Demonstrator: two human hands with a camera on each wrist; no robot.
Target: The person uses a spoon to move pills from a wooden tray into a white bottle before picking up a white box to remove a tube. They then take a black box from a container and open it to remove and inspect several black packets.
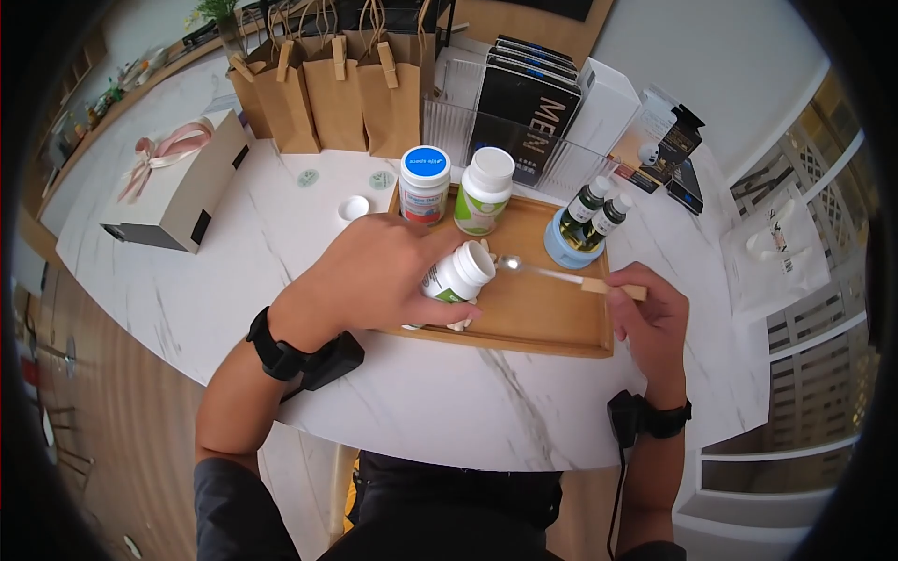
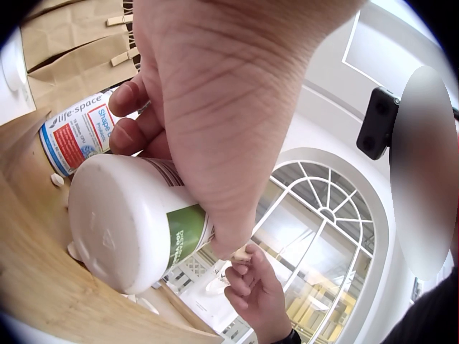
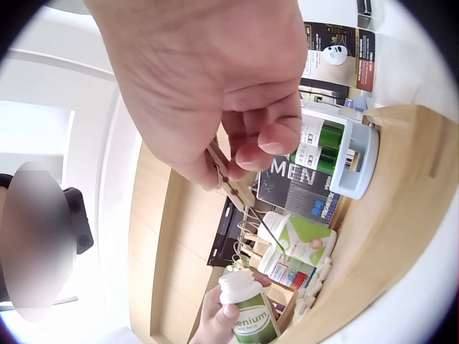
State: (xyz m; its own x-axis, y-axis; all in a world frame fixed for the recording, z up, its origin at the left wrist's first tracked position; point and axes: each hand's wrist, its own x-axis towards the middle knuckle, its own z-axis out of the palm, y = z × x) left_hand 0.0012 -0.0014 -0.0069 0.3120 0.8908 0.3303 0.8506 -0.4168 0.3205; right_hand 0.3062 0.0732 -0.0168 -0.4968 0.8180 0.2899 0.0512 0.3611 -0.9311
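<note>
My left hand [image 1: 369, 271] grips a white pill bottle [image 1: 460, 271] with a green label, tilted over the wooden tray [image 1: 552, 323]. The bottle's uncapped mouth faces right. In my right hand [image 1: 653, 313] is a spoon [image 1: 599, 286], its wooden handle pinched between thumb and fingers. The spoon's shiny metal bowl points left, close to the bottle's mouth. White tablets [image 3: 310, 292] lie on the tray around the bottle, partly hidden by my left hand in the head view. The bottle's base [image 2: 107, 226] is close over the wood in the left wrist view.
A blue-lidded bottle [image 1: 426, 187] and a white-capped bottle [image 1: 485, 192] stand at the tray's back. Two dark green bottles [image 1: 597, 213] sit in a light blue holder [image 1: 572, 248]. A white cap [image 1: 354, 208] lies left of the tray. Paper bags [image 1: 337, 98] and a gift box [image 1: 182, 182] stand beyond.
</note>
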